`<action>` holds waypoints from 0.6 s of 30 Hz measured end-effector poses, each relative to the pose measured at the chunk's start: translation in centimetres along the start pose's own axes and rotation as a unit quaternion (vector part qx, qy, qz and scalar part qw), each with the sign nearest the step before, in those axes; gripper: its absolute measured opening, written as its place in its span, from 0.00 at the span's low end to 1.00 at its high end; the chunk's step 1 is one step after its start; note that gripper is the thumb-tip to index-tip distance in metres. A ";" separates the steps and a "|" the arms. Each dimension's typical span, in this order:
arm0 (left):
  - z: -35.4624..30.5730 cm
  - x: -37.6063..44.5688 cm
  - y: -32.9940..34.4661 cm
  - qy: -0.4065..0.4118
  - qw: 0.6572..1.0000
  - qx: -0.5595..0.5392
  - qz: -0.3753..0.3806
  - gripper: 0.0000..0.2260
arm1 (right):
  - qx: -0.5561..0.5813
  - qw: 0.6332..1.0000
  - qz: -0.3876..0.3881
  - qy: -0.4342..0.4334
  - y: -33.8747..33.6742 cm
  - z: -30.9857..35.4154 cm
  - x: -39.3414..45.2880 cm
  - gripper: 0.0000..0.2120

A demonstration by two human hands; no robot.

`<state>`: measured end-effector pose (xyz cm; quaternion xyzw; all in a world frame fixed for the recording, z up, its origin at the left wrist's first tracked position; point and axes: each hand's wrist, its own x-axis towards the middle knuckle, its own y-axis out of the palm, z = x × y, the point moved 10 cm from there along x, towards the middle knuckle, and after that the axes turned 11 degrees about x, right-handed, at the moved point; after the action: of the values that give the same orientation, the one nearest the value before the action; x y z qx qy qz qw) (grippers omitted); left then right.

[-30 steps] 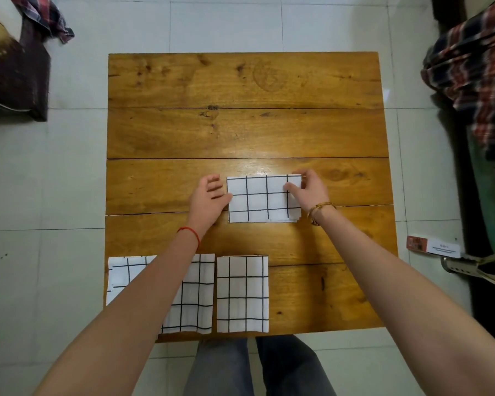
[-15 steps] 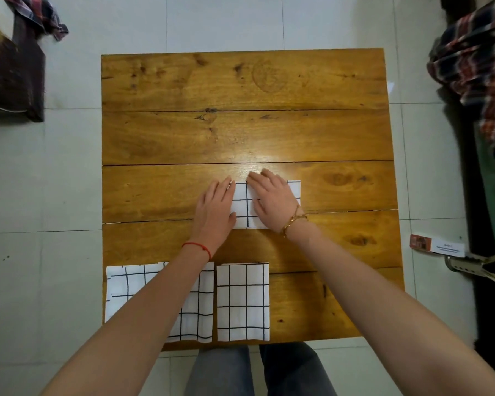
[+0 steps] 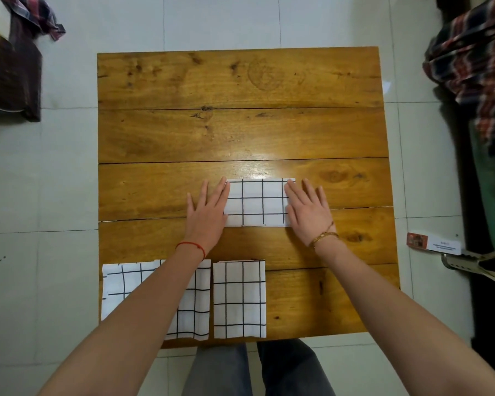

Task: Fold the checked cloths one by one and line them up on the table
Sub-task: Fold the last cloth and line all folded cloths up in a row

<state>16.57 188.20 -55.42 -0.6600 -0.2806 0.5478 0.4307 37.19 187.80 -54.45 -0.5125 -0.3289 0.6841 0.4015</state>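
Your left hand (image 3: 207, 210) and right hand (image 3: 307, 211) lie flat, fingers straight, on the two short ends of the folded checked cloth (image 3: 259, 202) mid-tabletop (image 3: 240, 132), its long axis running left-right between them, equally near both.

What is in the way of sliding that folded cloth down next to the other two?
Nothing visible. The folded cloth lies flat between the left hand and right hand, and the bare wood of the table to the right of the nearest cloth in the row looks free.
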 end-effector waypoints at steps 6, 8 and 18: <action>0.0 -1.3 -1.7 -0.011 0.996 -0.025 -0.079 0.27 | 0.046 0.998 -0.044 -0.019 -1.9 1.1 -0.1 0.24; -0.2 -3.0 -2.7 -0.009 0.988 -0.056 -0.146 0.22 | 0.049 0.996 -0.048 -0.060 -2.1 3.0 -0.8 0.25; -1.5 -7.1 0.2 0.003 0.991 -0.050 -0.122 0.22 | 0.009 0.985 0.055 -0.162 3.2 11.0 -3.1 0.23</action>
<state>16.27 181.75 -52.17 -0.6431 -0.3849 0.4744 0.4617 26.31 183.12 -53.03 -0.4090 -0.3544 0.7820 0.3092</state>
